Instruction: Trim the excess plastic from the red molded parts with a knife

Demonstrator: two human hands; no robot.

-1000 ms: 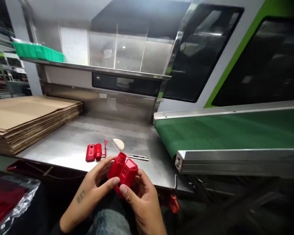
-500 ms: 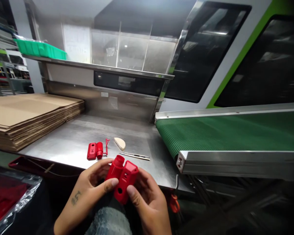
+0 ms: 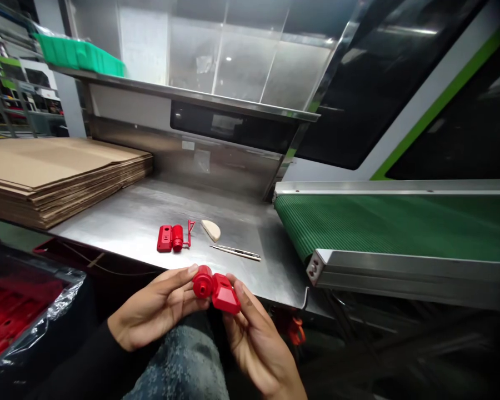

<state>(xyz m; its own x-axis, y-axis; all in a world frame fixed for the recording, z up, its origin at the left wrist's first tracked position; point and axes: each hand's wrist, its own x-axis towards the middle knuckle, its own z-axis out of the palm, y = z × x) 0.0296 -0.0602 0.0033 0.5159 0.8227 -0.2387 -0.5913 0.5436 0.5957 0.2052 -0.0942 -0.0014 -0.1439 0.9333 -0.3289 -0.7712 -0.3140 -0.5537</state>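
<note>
Red plastic housing (image 3: pixel 216 290), lower centre of frame, just off the steel table (image 3: pixel 129 228) edge: grasped by left hand (image 3: pixel 158 308) and right hand (image 3: pixel 254 344). Step: inspection; next, turning it over needs a fingertip regrip.

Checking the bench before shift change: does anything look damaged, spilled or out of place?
Nothing stands out. Both hands, left and right, hold a whole red part; another part, a blade and a pale wedge lie flat on the table.
</note>
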